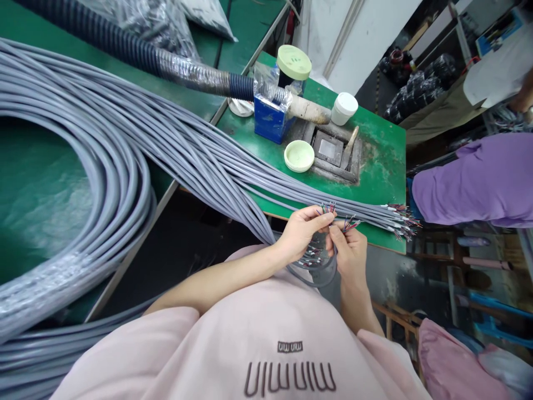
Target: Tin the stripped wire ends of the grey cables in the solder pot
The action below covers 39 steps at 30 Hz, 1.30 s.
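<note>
My left hand (306, 229) is closed in a pinch on thin coloured wires (328, 208) that fan out above its thumb. Close beside it, my right hand (348, 245) grips the stripped end of a grey cable, whose coloured wires (351, 224) stick out past the fingers. Below both hands, more grey cable ends with bared wires (310, 256) lie bunched near my lap. A thick bundle of grey cables (233, 158) runs from the left across the green bench, its frayed wire ends (402, 222) at the right edge.
A solder pot (331, 147) is set in the green bench (378, 166), with a wooden stick (350, 145) on it. Around it stand a pale tub (298, 156), a white tub (344, 108) and a blue box (268, 119). A ribbed hose (187, 69) reaches over. A person in purple (478, 180) is at right.
</note>
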Each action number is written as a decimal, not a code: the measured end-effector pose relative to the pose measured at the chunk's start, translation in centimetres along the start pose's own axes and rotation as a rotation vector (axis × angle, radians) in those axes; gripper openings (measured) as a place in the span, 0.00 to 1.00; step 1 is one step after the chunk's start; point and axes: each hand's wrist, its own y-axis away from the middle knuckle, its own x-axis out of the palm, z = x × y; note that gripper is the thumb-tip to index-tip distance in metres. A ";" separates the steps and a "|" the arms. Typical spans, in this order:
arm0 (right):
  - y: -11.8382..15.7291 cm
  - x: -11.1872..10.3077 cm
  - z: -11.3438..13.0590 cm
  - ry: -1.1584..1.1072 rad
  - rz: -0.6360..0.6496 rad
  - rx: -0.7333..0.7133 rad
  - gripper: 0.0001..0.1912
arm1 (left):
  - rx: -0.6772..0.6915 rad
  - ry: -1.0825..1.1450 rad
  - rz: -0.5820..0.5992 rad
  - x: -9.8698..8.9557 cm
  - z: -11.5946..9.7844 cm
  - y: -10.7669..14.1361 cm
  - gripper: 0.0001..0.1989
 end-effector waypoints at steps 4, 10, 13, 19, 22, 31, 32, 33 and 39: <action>-0.1 0.1 0.0 -0.003 0.005 0.000 0.13 | -0.006 0.006 -0.005 -0.1 -0.1 0.0 0.13; -0.1 0.1 0.0 0.005 0.003 0.009 0.13 | -0.022 0.013 0.010 -0.3 -0.1 -0.1 0.13; -0.2 0.2 0.0 0.009 0.001 0.008 0.13 | -0.025 0.022 0.024 -0.3 -0.1 -0.2 0.13; -0.2 0.3 0.1 0.008 -0.002 0.002 0.12 | -0.048 0.036 0.034 -0.4 -0.2 -0.2 0.15; -0.2 0.3 0.1 0.011 0.002 0.001 0.12 | -0.050 0.039 0.033 -0.5 -0.3 -0.1 0.15; -0.2 0.4 0.0 0.013 0.003 0.000 0.12 | -0.048 0.040 0.049 -0.7 -0.3 -0.1 0.15; -0.2 0.4 0.0 0.011 -0.001 0.002 0.12 | -0.047 0.041 0.049 -0.6 -0.3 -0.1 0.15; -0.2 0.4 0.0 0.010 -0.003 0.004 0.12 | -0.048 0.042 0.049 -0.6 -0.3 -0.1 0.15; -0.2 0.5 0.0 0.021 -0.004 0.022 0.13 | -0.042 0.030 0.031 -0.5 -0.4 -0.1 0.15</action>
